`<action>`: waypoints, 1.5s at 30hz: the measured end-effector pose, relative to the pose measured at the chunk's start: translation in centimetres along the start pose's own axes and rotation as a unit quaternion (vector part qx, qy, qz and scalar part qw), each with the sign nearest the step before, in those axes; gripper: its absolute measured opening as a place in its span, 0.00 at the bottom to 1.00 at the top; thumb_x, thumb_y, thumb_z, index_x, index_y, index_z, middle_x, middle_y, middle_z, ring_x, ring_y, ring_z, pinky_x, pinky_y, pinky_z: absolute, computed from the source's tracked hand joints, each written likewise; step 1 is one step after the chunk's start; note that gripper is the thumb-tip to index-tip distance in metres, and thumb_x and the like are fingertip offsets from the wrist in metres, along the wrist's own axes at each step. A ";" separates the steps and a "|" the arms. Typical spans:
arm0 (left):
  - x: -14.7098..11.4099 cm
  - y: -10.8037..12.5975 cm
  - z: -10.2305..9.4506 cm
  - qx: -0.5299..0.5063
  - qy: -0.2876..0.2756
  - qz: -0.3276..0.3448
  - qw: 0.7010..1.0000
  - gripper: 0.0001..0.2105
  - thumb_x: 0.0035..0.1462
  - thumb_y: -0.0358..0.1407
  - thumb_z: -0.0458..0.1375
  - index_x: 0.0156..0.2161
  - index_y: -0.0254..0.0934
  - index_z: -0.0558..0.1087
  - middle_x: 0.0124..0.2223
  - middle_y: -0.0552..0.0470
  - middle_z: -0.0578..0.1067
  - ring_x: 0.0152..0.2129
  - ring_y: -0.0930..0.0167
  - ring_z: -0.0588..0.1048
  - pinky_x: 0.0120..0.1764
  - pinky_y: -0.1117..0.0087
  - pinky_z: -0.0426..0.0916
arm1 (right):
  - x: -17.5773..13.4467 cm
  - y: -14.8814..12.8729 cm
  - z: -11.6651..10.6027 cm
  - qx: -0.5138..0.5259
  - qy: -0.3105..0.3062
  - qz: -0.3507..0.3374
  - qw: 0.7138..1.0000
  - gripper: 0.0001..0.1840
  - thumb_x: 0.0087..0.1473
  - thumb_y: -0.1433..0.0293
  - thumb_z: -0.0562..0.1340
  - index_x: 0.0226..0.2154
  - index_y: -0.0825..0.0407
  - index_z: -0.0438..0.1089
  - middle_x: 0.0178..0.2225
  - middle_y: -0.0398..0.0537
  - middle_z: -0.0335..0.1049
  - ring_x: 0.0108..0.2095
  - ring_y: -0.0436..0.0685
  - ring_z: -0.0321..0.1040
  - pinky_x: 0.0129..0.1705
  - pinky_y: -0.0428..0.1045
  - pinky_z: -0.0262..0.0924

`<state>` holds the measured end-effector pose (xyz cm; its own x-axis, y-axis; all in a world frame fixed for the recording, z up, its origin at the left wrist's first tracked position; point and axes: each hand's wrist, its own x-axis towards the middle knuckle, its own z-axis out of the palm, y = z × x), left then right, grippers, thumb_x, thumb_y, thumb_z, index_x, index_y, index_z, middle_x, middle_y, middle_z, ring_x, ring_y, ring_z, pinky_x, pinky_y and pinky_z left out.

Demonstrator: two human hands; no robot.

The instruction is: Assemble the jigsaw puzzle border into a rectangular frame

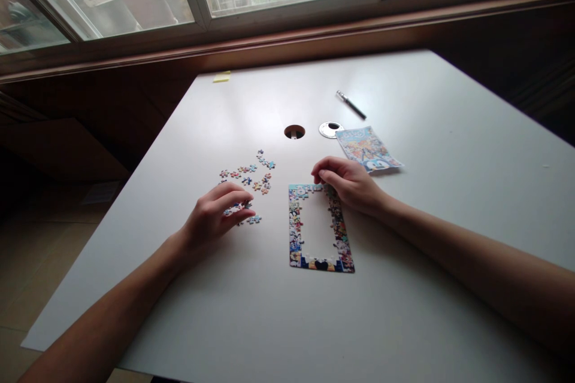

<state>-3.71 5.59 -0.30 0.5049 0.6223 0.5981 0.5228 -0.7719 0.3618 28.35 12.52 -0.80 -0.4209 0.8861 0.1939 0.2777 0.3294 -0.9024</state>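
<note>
My left hand (220,209) hovers over several loose jigsaw pieces (256,185), thumb and fingers curved but apart. Small pieces show in the gap between them; whether one touches the fingertips is hard to tell. To the right lies a joined puzzle border (295,233), a colourful rectangular frame with bare white table inside it. My right hand (348,182) is closed at the border's top right corner, thumb pressed against curled fingers and covering that corner. Anything within its grip is hidden.
A printed picture sheet (366,146) lies beyond my right hand, partly against a round cover (329,130). Left of the cover is a round hole (294,132) in the white table (233,317). Farther back are a dark pen (351,105) and a yellow slip (221,76), below the window.
</note>
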 end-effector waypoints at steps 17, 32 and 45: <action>-0.2 -0.1 0.1 0.030 -0.002 0.014 0.999 0.09 0.57 0.32 0.68 0.42 0.36 0.75 0.39 0.48 0.74 0.34 0.71 0.75 0.37 0.71 0.72 | 0.0 0.0 0.0 -0.003 0.001 0.001 1.000 0.09 0.60 0.69 0.57 0.36 0.51 0.73 0.31 0.45 0.74 0.34 0.54 0.70 0.41 0.53 0.62; -0.4 -0.4 0.4 -0.003 -0.017 -0.015 1.000 0.14 0.61 0.23 0.60 0.49 0.41 0.77 0.47 0.46 0.74 0.41 0.70 0.76 0.38 0.70 0.74 | 0.0 -0.1 0.0 -0.004 -0.001 0.002 1.000 0.08 0.59 0.69 0.57 0.36 0.51 0.73 0.31 0.45 0.74 0.34 0.54 0.70 0.41 0.52 0.62; -0.9 -0.7 0.5 -0.023 -0.013 -0.030 0.999 0.08 0.63 0.25 0.59 0.42 0.39 0.79 0.47 0.46 0.78 0.42 0.69 0.78 0.42 0.68 0.76 | 0.0 -0.2 0.0 -0.006 -0.001 0.003 1.000 0.08 0.60 0.68 0.57 0.36 0.51 0.73 0.31 0.45 0.74 0.34 0.54 0.70 0.41 0.53 0.63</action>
<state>-4.17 5.68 -1.44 0.4913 0.6698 0.5567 0.5211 -0.7382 0.4284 28.26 12.49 -0.62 -0.4210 0.8877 0.1867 0.2907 0.3270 -0.8992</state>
